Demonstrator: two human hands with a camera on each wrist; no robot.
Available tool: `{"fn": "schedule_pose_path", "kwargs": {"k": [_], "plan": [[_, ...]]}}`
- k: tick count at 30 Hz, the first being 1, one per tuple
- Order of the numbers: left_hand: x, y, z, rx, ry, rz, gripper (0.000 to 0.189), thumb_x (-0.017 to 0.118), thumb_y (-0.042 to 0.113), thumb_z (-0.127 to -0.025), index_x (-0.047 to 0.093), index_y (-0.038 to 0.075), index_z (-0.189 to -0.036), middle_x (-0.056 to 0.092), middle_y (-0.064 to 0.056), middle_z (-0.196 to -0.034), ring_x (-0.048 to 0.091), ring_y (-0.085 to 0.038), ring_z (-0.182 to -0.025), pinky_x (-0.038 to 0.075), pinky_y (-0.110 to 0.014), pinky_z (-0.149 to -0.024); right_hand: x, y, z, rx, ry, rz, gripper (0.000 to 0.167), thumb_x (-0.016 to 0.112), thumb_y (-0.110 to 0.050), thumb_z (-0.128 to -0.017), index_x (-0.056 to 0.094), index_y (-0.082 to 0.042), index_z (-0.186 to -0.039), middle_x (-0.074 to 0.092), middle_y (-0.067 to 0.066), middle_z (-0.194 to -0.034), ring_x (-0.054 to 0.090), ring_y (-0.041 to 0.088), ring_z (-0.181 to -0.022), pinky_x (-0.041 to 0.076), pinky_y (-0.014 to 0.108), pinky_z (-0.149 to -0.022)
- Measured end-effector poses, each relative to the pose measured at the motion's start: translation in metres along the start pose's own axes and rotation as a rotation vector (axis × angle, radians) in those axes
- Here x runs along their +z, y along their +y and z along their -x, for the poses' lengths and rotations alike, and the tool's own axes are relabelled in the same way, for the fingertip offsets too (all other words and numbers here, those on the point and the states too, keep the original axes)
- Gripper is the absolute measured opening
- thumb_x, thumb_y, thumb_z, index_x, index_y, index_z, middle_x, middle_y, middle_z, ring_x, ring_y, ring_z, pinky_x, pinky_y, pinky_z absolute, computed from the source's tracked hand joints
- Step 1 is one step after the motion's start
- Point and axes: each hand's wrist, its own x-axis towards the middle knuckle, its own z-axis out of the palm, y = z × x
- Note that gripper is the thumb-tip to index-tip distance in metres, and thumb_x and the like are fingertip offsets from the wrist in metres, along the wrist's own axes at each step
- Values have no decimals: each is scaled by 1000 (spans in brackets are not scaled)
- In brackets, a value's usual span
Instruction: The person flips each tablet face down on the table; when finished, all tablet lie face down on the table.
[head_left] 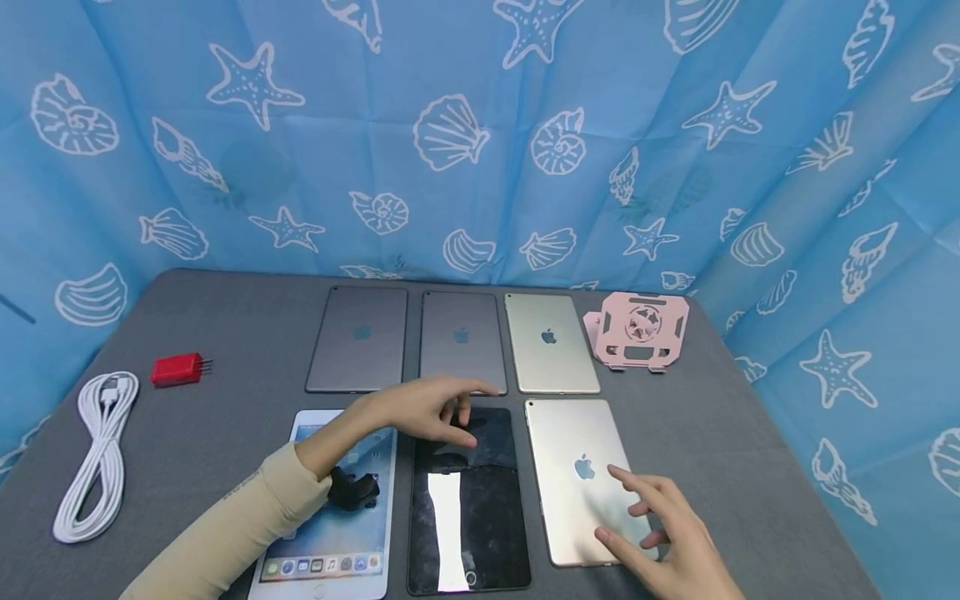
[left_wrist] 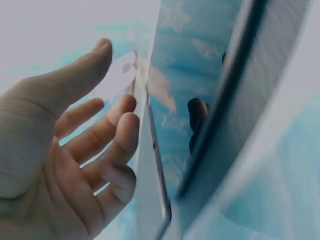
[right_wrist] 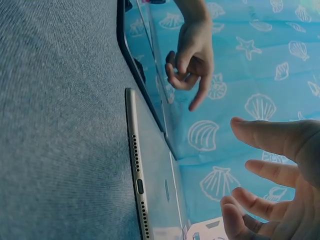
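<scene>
My left hand hovers over the upper end of a tablet with a dark screen, its fingers loosely bent and holding nothing. Its palm and spread thumb show in the left wrist view. Above the lower right part of a gold tablet, lying back side up, is my right hand with fingers apart. The right wrist view shows that tablet's port edge, with the hand's fingertips away from it. Under my left forearm lies a white tablet, its home screen lit.
Behind, two grey tablets and a gold one lie back side up in a row. A pink stand is at their right. A red charger plug and a coiled white cable lie at left.
</scene>
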Motion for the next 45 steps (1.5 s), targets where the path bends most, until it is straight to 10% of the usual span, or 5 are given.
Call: {"fn": "schedule_pose_path", "kwargs": {"k": [16,33,45], "plan": [[-24,-29,51,-125,66,-107,79,83,35,-87,46,9,-153,58,-11,-115,51,-7,-72,44,-25,-67,5,-16,-2,32,-65,-71,72,90,-30,-77,61,-25,-142,59,4,-119,55,9,-90,51,22,-62],[-6,-28,48,-193,38,-161,89,92,36,-75,50,12,-150,57,-8,-121,51,-10,-82,45,-24,-73,43,-25,-11,-134,-551,-165,82,82,-38,-86,47,-5,-152,45,2,-104,39,0,-72,38,21,-59],[1,-30,45,-228,46,-158,97,96,41,-67,51,19,-150,53,-5,-121,48,-14,-85,43,-26,-71,56,-26,-14,-200,-533,-51,88,88,-44,-78,54,0,-146,51,-1,-110,40,1,-82,42,22,-65]]}}
